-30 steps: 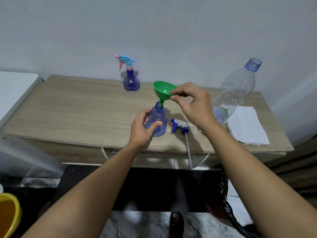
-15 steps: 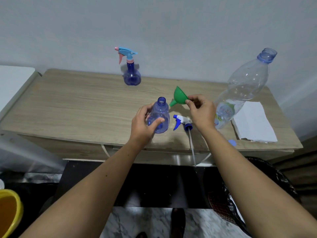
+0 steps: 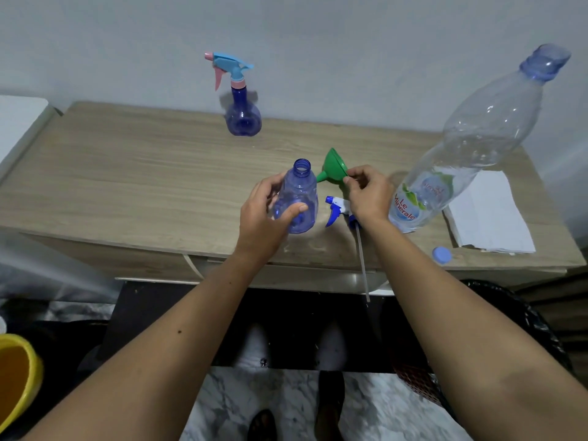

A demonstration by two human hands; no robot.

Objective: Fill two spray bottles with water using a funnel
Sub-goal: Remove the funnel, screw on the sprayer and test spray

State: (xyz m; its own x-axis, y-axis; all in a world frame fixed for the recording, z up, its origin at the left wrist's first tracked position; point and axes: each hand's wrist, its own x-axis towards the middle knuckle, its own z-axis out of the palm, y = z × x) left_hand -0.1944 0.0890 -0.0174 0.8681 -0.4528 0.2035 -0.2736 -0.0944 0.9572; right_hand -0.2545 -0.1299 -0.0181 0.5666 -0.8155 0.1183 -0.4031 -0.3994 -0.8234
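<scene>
My left hand (image 3: 265,214) grips an uncapped blue spray bottle (image 3: 299,198) standing near the table's front edge. My right hand (image 3: 369,194) pinches the rim of a green funnel (image 3: 332,167), tilted on its side just right of the bottle's open mouth, spout pointing left. The bottle's white-and-blue trigger head (image 3: 337,210) lies on the table below my right hand, its tube hanging over the edge. A second blue spray bottle (image 3: 241,117) with a pink-and-blue trigger stands at the back by the wall.
A large clear water bottle (image 3: 471,144), uncapped, stands at the right on the wooden table (image 3: 127,179). Its blue cap (image 3: 442,255) lies near the front edge. Folded white paper (image 3: 490,214) lies at the far right. A yellow bucket (image 3: 16,377) sits on the floor at the left.
My right hand lifted the funnel out of the bottle's neck and lowered it, tilted, to the right of the bottle. My left hand kept its hold on the bottle.
</scene>
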